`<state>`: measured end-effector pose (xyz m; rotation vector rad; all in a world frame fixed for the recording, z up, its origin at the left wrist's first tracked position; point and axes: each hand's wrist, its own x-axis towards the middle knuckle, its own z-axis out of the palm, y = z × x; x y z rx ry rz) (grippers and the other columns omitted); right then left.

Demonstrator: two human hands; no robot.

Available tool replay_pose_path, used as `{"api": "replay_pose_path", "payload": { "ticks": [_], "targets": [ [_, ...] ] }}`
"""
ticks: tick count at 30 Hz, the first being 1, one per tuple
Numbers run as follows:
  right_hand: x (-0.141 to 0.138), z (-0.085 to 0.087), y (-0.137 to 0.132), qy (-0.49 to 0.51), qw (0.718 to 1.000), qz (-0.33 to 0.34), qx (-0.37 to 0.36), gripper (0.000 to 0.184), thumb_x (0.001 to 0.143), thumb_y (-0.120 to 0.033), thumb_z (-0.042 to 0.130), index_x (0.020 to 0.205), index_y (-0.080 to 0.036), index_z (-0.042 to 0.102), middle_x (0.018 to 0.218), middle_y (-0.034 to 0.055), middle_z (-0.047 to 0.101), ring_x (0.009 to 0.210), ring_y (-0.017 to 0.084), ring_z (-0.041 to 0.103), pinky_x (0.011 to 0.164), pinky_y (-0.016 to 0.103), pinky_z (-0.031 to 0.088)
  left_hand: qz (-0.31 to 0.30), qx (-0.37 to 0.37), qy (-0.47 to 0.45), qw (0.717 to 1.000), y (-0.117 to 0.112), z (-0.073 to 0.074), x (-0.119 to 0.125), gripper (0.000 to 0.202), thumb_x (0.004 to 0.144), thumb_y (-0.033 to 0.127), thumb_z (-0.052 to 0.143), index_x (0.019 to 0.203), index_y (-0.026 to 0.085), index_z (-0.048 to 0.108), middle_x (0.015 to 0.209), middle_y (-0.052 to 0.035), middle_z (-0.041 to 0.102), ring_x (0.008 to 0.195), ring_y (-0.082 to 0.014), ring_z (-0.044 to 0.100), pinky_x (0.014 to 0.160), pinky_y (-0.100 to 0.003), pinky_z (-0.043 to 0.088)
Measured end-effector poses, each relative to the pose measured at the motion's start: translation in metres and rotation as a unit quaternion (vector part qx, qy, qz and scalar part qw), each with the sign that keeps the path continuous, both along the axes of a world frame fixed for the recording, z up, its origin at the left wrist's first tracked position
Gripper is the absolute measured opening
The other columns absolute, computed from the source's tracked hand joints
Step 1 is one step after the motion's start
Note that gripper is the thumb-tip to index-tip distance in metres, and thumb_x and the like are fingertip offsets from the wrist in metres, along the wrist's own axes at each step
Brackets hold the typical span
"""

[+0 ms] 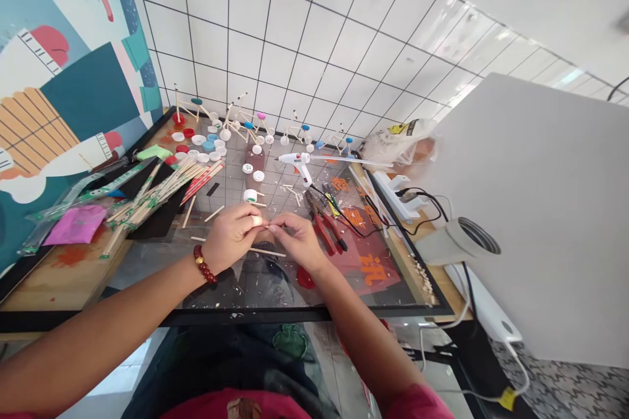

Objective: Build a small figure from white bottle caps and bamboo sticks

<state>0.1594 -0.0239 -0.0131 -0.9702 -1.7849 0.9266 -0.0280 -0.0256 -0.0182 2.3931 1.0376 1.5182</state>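
Note:
My left hand point(232, 234) pinches a small white bottle cap point(256, 220) over the glass tabletop point(275, 288). A red bead bracelet point(203, 265) circles that wrist. My right hand point(297, 239) is pinched on a thin wooden stick point(272, 225) whose tip meets the cap. Both hands touch above the middle of the glass. Another thin stick point(265, 251) lies on the glass under them.
Red pliers point(324, 226) lie right of my hands. A white glue gun point(297, 162) stands behind, with loose caps point(202, 145) and stick-and-cap models point(240, 121) by the tiled wall. Bundled chopsticks point(157, 193) lie left. A power strip point(399, 196) and grey lamp point(457, 242) sit right.

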Motion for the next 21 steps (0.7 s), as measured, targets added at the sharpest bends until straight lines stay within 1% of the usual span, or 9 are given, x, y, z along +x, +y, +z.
{"api": "replay_pose_path", "payload": {
  "ticks": [2, 4, 6, 8, 11, 14, 18, 21],
  "targets": [
    [0.003, 0.0, 0.001, 0.042, 0.997, 0.038, -0.057, 0.027, 0.083, -0.043, 0.066, 0.07, -0.019, 0.064, 0.07, 0.0008, 0.062, 0.069, 0.015, 0.055, 0.071, 0.028, 0.043, -0.022, -0.016, 0.0, 1.0, -0.002, 0.002, 0.001, 0.01, 0.087, 0.014, 0.064, 0.084, 0.017, 0.073, 0.082, -0.0036, 0.07, 0.075, -0.0132, 0.066, 0.07, -0.023, 0.052],
    [0.004, 0.001, 0.002, 0.09, 0.986, 0.072, -0.124, 0.034, 0.081, -0.049, 0.067, 0.067, -0.019, 0.059, 0.066, -0.0014, 0.055, 0.063, 0.013, 0.049, 0.065, 0.026, 0.039, -0.055, -0.036, -0.001, 0.998, -0.003, 0.003, 0.002, 0.008, 0.087, 0.017, 0.065, 0.084, 0.018, 0.073, 0.081, -0.0028, 0.071, 0.073, -0.0118, 0.067, 0.067, -0.021, 0.052],
    [0.004, 0.001, 0.001, 0.115, 0.977, 0.075, -0.161, 0.039, 0.081, -0.053, 0.065, 0.065, -0.019, 0.054, 0.062, -0.0036, 0.048, 0.059, 0.011, 0.042, 0.06, 0.025, 0.035, -0.066, -0.042, -0.012, 0.997, -0.005, 0.003, 0.003, 0.008, 0.088, 0.02, 0.066, 0.09, 0.018, 0.073, 0.086, -0.0038, 0.072, 0.075, -0.0119, 0.068, 0.069, -0.021, 0.053],
    [0.003, 0.001, 0.0, 0.11, 0.98, 0.055, -0.158, 0.04, 0.082, -0.053, 0.063, 0.064, -0.02, 0.05, 0.061, -0.0045, 0.042, 0.058, 0.011, 0.037, 0.059, 0.024, 0.031, -0.068, -0.044, -0.02, 0.997, -0.006, 0.002, 0.004, 0.01, 0.088, 0.022, 0.065, 0.094, 0.018, 0.072, 0.088, -0.0047, 0.072, 0.077, -0.0122, 0.068, 0.07, -0.022, 0.054],
    [-0.001, 0.0, 0.0, 0.081, 0.988, 0.012, -0.135, 0.039, 0.083, -0.05, 0.058, 0.062, -0.02, 0.046, 0.06, -0.0046, 0.038, 0.06, 0.011, 0.035, 0.059, 0.024, 0.029, -0.088, -0.06, -0.01, 0.994, -0.008, -0.001, 0.005, 0.011, 0.088, 0.022, 0.066, 0.096, 0.018, 0.072, 0.085, -0.0042, 0.071, 0.075, -0.0118, 0.067, 0.069, -0.021, 0.053],
    [-0.003, -0.001, 0.0, 0.066, 0.991, -0.017, -0.117, 0.037, 0.085, -0.048, 0.054, 0.061, -0.02, 0.044, 0.059, -0.0051, 0.035, 0.059, 0.011, 0.033, 0.058, 0.024, 0.028, -0.078, -0.08, -0.017, 0.994, -0.01, -0.001, 0.006, 0.015, 0.087, 0.022, 0.067, 0.101, 0.017, 0.071, 0.086, -0.0043, 0.071, 0.076, -0.0119, 0.067, 0.071, -0.021, 0.052],
    [-0.003, -0.002, 0.0, 0.061, 0.994, -0.021, -0.092, 0.037, 0.088, -0.046, 0.05, 0.063, -0.021, 0.043, 0.06, -0.005, 0.037, 0.059, 0.011, 0.034, 0.058, 0.025, 0.029, -0.09, -0.113, -0.042, 0.989, -0.013, 0.003, 0.007, 0.012, 0.09, 0.02, 0.062, 0.096, 0.016, 0.071, 0.081, -0.0041, 0.07, 0.073, -0.0117, 0.065, 0.069, -0.022, 0.051],
    [-0.003, -0.003, 0.0, 0.055, 0.995, -0.031, -0.073, 0.038, 0.091, -0.046, 0.05, 0.063, -0.021, 0.042, 0.06, -0.0047, 0.038, 0.06, 0.011, 0.035, 0.059, 0.025, 0.03, -0.08, -0.159, -0.067, 0.982, -0.012, 0.003, 0.007, 0.016, 0.091, 0.022, 0.057, 0.091, 0.016, 0.072, 0.075, -0.0036, 0.07, 0.063, -0.011, 0.063, 0.062, -0.022, 0.051]
  ]
}}
